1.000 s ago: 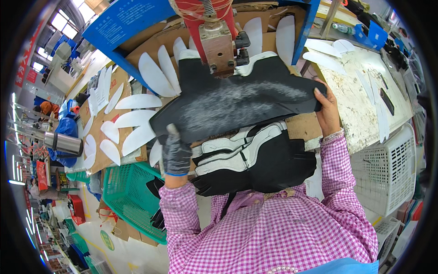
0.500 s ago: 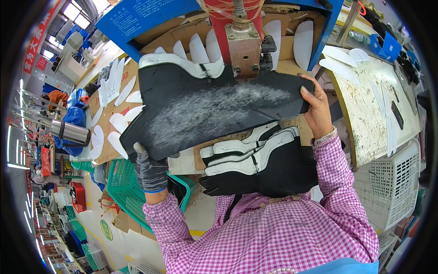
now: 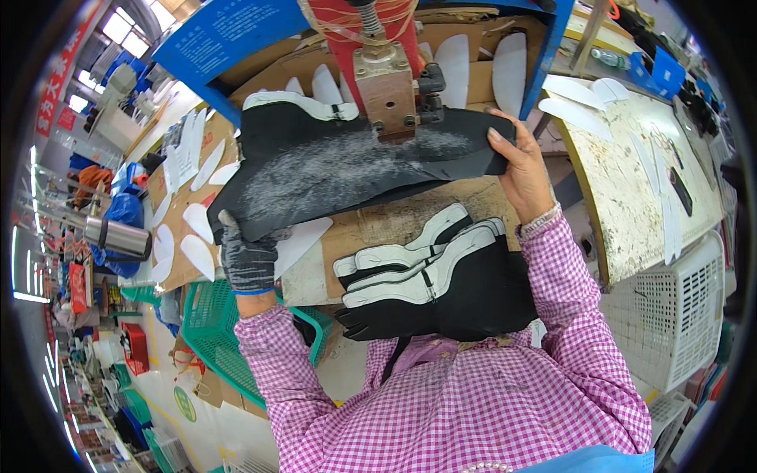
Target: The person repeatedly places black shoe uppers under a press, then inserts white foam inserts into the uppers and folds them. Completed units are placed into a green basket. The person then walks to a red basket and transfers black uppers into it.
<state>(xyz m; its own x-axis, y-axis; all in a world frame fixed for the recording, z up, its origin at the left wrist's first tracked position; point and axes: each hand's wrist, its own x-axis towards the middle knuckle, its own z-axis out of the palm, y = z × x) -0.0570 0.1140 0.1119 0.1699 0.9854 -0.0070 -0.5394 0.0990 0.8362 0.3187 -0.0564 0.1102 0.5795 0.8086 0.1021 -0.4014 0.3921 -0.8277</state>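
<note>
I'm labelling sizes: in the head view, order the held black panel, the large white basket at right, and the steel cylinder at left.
Largest to smallest:
1. Black panel
2. White basket
3. Steel cylinder

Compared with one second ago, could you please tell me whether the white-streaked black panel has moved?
Yes, the black panel has shifted left relative to the overhead metal block.

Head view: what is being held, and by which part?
A black panel, held by its two ends: the gloved left hand at its lower-left corner, the bare right hand at its right end.
</note>
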